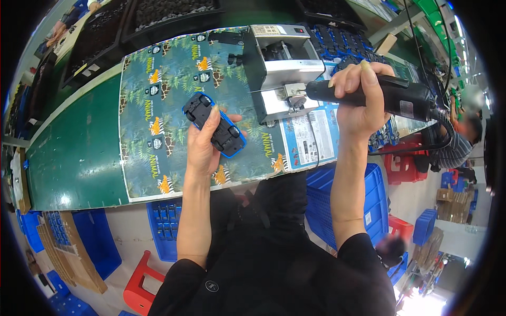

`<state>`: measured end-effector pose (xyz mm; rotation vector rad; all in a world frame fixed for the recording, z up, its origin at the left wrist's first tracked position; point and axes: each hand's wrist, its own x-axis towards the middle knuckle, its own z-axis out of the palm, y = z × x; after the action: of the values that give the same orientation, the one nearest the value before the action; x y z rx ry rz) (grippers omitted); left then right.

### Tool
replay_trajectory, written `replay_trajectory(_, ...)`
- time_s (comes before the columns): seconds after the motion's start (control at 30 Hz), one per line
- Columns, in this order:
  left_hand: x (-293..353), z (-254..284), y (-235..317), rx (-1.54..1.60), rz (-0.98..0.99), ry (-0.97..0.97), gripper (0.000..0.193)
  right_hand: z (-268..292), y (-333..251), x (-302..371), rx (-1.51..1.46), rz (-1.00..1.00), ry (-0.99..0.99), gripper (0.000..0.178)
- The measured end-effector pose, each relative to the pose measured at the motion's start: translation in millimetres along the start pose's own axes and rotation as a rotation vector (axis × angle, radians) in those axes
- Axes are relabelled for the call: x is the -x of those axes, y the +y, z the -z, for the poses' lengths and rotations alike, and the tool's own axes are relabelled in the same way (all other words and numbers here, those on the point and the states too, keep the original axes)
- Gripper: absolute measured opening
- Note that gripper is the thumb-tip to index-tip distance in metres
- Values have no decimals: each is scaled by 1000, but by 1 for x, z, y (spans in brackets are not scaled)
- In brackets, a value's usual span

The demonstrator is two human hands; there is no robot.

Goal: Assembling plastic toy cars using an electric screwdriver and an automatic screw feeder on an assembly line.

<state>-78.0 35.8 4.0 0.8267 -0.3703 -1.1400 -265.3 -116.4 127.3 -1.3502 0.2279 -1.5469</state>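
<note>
My left hand [204,138] is closed around a blue toy car [213,126], which lies with its black underside and wheels facing up, the thumb across its middle. In my right hand [363,97] is a black electric screwdriver [400,97], held level with its tip pointing left. That tip reaches a small metal block on the front of a silver and black screw feeder [287,68]. A cable runs from the screwdriver's rear end at the right. The toy car is held over the printed sheet, left of the feeder and apart from it.
A patterned sheet [174,105] covers part of the green table [79,147]. Many blue car parts [342,42] lie behind the feeder. Black trays [168,21] stand along the back. Blue crates [363,200] and a red stool [139,284] are below the table edge. People are at the right.
</note>
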Motion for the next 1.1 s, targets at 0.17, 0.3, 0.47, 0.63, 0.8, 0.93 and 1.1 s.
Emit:
replay_trajectory(0.17,-5,-5,-19,-12,41,71,32,5,-6,3,-68,-19,-130,12)
replay_trajectory(0.3,-2,-18,-20,22,93,72,28,-2,7,16,63,-100,-39,14)
replay_trajectory(0.47,3,-22,-26,66,75,84,24,-15,9,15,176,-107,-22,20)
replay_trajectory(0.63,1,-17,-33,34,83,79,21,-21,6,8,301,-217,-75,17)
replay_trajectory(0.8,-1,-21,-42,-96,19,35,28,0,1,34,56,-304,-43,8)
replay_trajectory(0.93,-4,-17,-45,-151,-44,-51,31,-15,-15,35,-252,-141,-141,7)
replay_trajectory(1.1,1,-21,-43,-153,-31,-30,29,-40,3,41,-266,-75,-160,7)
